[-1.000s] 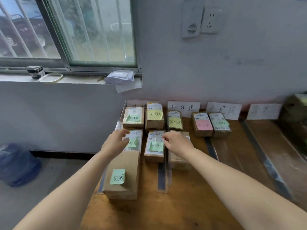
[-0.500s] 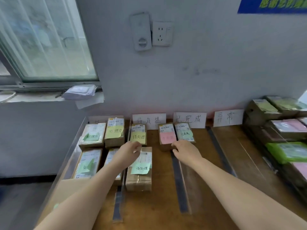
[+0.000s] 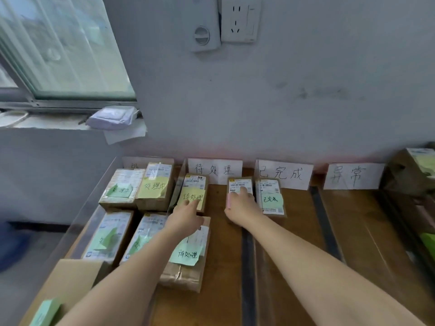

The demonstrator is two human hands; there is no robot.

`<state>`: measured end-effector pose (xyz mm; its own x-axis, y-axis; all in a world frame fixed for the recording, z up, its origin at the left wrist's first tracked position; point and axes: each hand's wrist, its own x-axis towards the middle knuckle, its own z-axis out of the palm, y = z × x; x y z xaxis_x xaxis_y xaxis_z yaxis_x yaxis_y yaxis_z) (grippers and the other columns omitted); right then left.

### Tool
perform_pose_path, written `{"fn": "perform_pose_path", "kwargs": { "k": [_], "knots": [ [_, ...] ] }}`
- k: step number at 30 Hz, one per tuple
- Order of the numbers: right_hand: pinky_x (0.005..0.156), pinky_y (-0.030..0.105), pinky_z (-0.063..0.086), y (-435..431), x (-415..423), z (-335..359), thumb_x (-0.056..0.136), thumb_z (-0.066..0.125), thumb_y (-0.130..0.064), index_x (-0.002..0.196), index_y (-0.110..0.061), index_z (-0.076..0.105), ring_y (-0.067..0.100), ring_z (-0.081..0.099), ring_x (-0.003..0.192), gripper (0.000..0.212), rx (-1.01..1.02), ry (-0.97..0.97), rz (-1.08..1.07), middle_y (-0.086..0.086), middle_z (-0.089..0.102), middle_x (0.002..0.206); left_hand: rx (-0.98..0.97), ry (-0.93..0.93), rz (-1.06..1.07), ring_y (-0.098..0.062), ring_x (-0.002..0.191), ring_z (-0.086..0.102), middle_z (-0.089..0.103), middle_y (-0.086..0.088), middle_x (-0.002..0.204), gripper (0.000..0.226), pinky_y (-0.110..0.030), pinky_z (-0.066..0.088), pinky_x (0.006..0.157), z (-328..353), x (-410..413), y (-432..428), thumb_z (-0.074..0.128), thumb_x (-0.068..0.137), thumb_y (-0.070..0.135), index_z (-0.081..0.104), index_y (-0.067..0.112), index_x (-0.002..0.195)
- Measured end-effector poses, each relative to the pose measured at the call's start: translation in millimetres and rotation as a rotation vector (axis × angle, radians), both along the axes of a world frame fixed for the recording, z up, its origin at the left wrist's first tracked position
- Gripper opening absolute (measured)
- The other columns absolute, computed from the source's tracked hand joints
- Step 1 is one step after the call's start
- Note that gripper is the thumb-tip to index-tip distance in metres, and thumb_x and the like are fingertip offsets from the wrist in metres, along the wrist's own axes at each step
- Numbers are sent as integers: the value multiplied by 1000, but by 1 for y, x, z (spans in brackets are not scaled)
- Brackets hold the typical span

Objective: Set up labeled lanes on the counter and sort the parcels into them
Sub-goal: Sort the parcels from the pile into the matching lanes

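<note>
Parcels (image 3: 270, 198) grouped under matching lane cards (image 3: 214, 170) along counter's (image 3: 353, 231) back edge; left hand (image 3: 186, 217) straight-fingered on yellow note (image 3: 191, 196), right hand (image 3: 241, 205) flat, likely steadying pink-note parcel (image 3: 239, 184).

Legible lane signs: 待处理 card (image 3: 214, 170), 已完成 card (image 3: 283, 173), 异常 card (image 3: 353, 175). Sticky labels: 处理中 note (image 3: 154, 186), yellow 待处理 note (image 3: 191, 197), green 待处理 note (image 3: 187, 254), 已完成 note (image 3: 270, 199).
</note>
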<state>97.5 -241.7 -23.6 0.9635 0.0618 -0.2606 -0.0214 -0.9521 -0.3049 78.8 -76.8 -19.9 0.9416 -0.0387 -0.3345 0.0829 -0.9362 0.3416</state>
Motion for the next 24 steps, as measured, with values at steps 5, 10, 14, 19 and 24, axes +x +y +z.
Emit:
{"fn": "perform_pose_path", "kwargs": {
  "k": [5,10,14,19,24],
  "knots": [
    [112,51,31,7,32,-19,95,53,-29,143,-11,39,40,24,138,53,-52,56,-129,14,13,156,53,35,-11,-30,146,11,10,-11,159,63,-46,26,113,-18,37,-3,45,97,30,16,25,152],
    [106,57,37,16,44,-35,90,61,-36,148,-18,32,40,16,142,68,-87,133,-141,8,11,157,140,17,-61,-34,145,4,7,-13,158,57,-47,20,114,-37,55,-6,44,95,28,22,25,148],
    [101,57,37,22,44,-36,84,68,-35,147,-21,33,37,15,142,73,-103,109,-120,4,16,154,150,51,-69,-40,144,-1,-1,-6,160,60,-57,17,112,-44,61,-12,39,96,20,16,31,150],
    [103,59,33,21,44,-35,82,70,-36,148,-27,30,37,8,144,78,-72,103,-125,3,7,158,194,-50,-157,-29,140,17,20,2,155,56,-56,35,97,-42,66,-16,45,95,19,25,30,146],
    [106,61,28,21,43,-34,82,69,-36,147,-28,29,38,4,146,77,-42,88,-112,5,4,159,32,-50,-108,-26,143,10,17,3,156,57,-57,32,102,-39,69,-11,57,90,21,36,30,142]
  ]
}}
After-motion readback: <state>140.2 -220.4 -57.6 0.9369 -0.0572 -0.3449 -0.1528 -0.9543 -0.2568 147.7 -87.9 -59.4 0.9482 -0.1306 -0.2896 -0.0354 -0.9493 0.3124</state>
